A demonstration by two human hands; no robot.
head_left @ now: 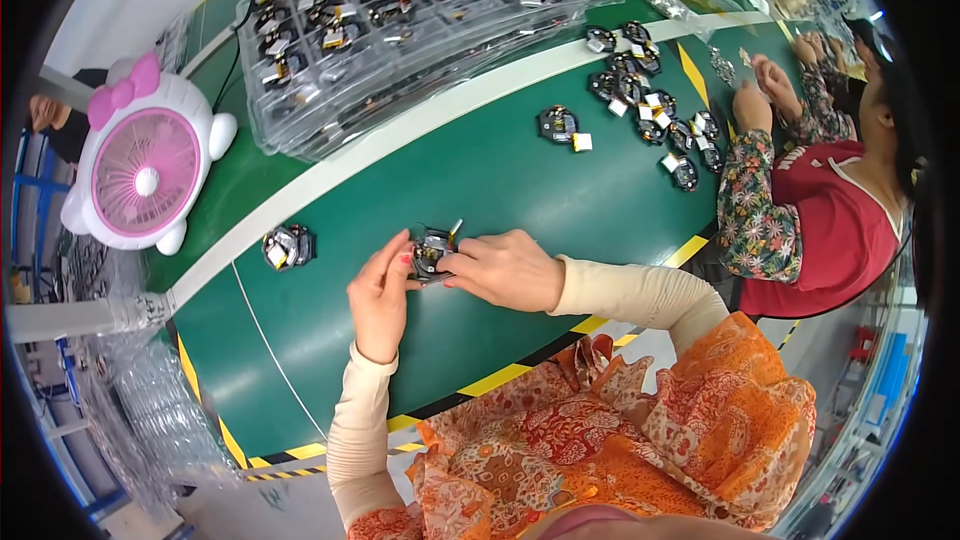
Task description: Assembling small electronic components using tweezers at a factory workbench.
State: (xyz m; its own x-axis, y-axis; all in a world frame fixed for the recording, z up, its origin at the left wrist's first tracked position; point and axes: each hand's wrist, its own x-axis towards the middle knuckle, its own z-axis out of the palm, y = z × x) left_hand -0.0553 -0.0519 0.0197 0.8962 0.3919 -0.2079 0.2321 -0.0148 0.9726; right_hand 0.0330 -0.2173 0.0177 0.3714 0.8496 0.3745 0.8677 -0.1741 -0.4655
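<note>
Between my two hands, just above the green work table [480,335], is a small round black electronic module [431,251] with wires and a pale tab sticking up at its far right. My left hand [382,292] grips its left edge between thumb and fingers. On the opposite side, my right hand [512,271] pinches the near right edge, its fingertips covering part of the module. A similar module [289,247] with a white battery lies to the left of my hands. Another one [560,126], its white battery hanging out on wires, lies farther off to the right.
Several more modules [655,105] are heaped at the right. Stacked clear trays [300,120] full of modules stand beyond a white rail [420,128]. A pink and white fan [147,180] stands at the left. A co-worker in a red apron [830,230] works at the right.
</note>
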